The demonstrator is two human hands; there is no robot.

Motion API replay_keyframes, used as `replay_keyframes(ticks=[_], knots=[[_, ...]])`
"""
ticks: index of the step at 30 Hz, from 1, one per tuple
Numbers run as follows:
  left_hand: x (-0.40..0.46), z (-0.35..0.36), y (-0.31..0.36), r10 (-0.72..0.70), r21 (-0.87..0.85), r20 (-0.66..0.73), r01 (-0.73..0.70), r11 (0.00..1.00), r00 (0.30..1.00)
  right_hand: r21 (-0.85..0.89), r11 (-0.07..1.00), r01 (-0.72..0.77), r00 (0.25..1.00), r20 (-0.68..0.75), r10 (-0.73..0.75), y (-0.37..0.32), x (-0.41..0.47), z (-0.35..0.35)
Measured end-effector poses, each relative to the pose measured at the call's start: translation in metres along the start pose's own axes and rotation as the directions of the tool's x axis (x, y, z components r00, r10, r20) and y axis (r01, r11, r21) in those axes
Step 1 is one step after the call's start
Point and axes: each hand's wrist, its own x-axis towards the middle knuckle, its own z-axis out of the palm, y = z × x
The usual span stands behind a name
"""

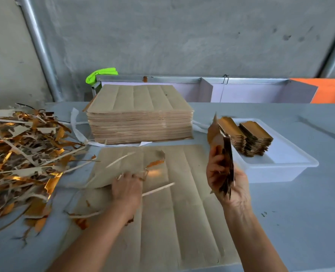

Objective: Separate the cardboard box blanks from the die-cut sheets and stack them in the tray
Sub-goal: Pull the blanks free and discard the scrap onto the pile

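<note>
A flat sheet (182, 193) lies nearest on the table (300, 222). The left hand (126, 190) pinches blurred trim (123, 171); the right hand (226, 181) grips a bunch of blanks (222, 154) upright. Beyond, blanks fill the tray (280, 169), beside the sheet stack (141, 114).

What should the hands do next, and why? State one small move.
Probably carry the bundle of blanks held upright in the right hand over to the white tray and set it beside the two stacks already there. The left hand is on the waste strips of the sheet, beside the scrap pile.
</note>
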Motion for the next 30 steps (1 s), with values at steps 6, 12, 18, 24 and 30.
replay_keyframes(ticks=[6, 12, 18, 24, 30], knots=[[-0.003, -0.052, -0.03, 0.06, -0.152, 0.218, -0.027, 0.988, 0.974, -0.741, 0.671, -0.02, 0.951, -0.222, -0.216, 0.009, 0.009, -0.005], [-0.017, -0.092, -0.034, 0.03, -0.384, -0.052, -0.048, 0.922, 0.998, -0.911, 0.408, 0.057, 0.972, -0.043, -0.231, 0.005, 0.005, -0.001], [-0.035, -0.066, 0.018, 0.213, -0.979, -0.135, -0.164, 0.124, 0.968, -0.959, 0.189, 0.211, 0.97, 0.183, -0.158, 0.023, 0.003, 0.001], [-0.056, -0.022, 0.055, 0.058, -0.954, -0.213, -0.194, -0.229, 0.975, -0.913, 0.161, 0.376, 0.84, 0.262, -0.475, 0.051, -0.001, -0.02], [-0.064, -0.003, 0.039, 0.258, -0.989, -0.142, -0.129, -0.065, 0.956, -0.928, 0.141, 0.345, 0.838, 0.236, -0.493, 0.053, -0.014, -0.049]])
